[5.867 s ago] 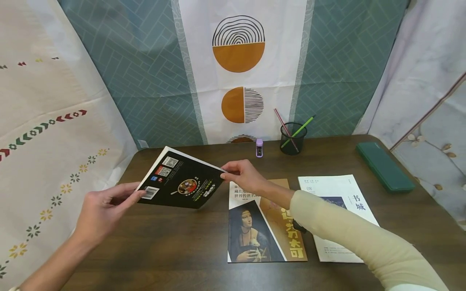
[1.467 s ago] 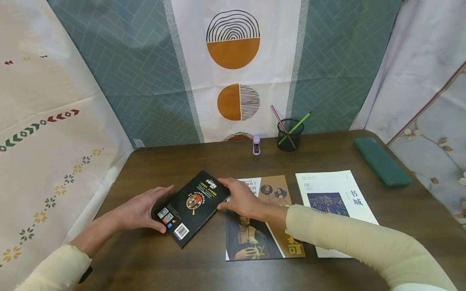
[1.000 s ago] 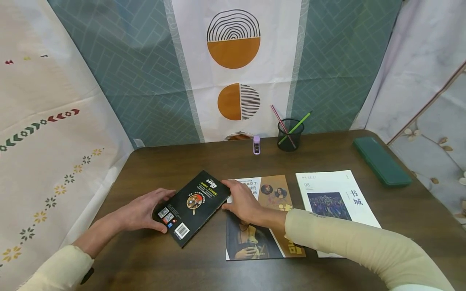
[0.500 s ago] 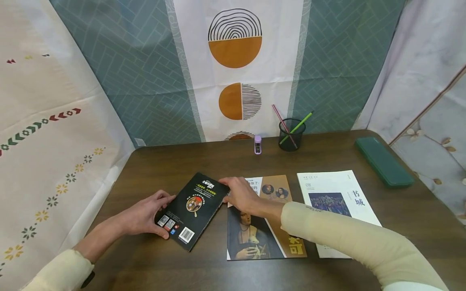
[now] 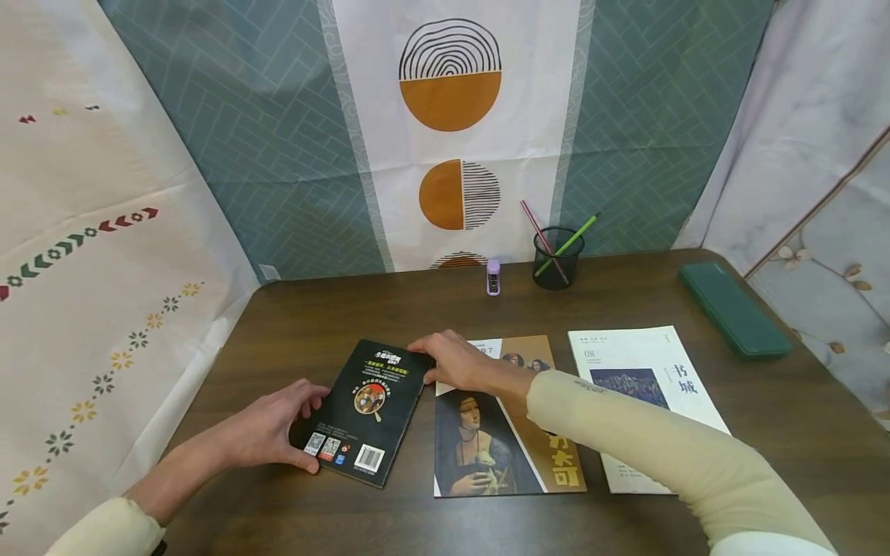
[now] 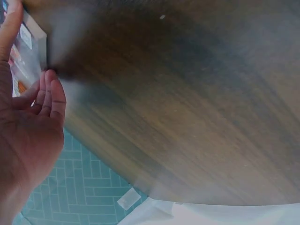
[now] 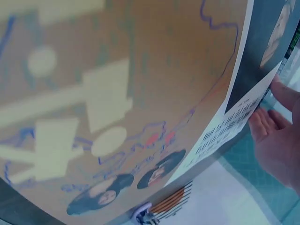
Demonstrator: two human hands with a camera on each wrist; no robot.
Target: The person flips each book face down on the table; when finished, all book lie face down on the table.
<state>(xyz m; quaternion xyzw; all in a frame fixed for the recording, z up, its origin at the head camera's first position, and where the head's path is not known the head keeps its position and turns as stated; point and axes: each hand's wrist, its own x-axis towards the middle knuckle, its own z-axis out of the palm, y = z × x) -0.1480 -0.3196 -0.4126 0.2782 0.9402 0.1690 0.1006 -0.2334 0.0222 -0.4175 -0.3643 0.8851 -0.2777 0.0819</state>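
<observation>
A black book (image 5: 367,421) lies back cover up on the brown table, slightly askew, its barcode toward the near side. At its near left corner, my left hand (image 5: 278,428) has the thumb on the near edge and the fingers along the left edge. The far right corner sits between the thumb and fingers of my right hand (image 5: 452,359). In the left wrist view, the fingertips of my left hand (image 6: 30,140) touch the edge of the book (image 6: 41,44). Under my right forearm lies a brown book (image 5: 480,455) with a portrait on its cover, partly hidden.
A white book (image 5: 640,355) lies right of the brown one, partly under my right sleeve (image 5: 640,432). A green case (image 5: 733,309) lies at the far right. Toward the back stand a small purple-capped bottle (image 5: 493,278) and a black mesh cup (image 5: 556,266) with two pencils.
The black book was held up tilted between both hands, then lay on the table. Since then it has turned counterclockwise, its far end going left; my left hand has moved nearer.
</observation>
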